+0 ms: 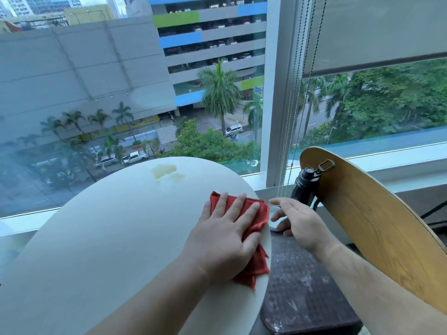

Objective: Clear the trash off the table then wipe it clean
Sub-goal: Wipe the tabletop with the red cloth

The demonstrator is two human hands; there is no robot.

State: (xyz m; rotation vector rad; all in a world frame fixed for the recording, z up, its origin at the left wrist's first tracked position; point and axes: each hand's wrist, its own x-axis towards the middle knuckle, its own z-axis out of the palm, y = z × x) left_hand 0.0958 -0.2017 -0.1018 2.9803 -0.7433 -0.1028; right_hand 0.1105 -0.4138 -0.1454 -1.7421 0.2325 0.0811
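Observation:
A round white table (pixel 108 238) fills the lower left. My left hand (pixel 227 233) lies flat, fingers spread, pressing a red cloth (pixel 256 262) onto the table near its right edge. A yellowish wet stain (pixel 164 170) sits on the far part of the tabletop. My right hand (pixel 297 221) hovers just beyond the table's right edge, fingers curled over a small white object (pixel 275 224); what that object is, and whether the hand grips it, I cannot tell.
A wooden chair back (pixel 367 221) stands at the right, with a black bottle (pixel 306 187) beside it. A dark speckled seat or surface (pixel 304 286) lies below my right hand. A large window (pixel 121 93) with blind cords (pixel 297 93) is directly behind the table.

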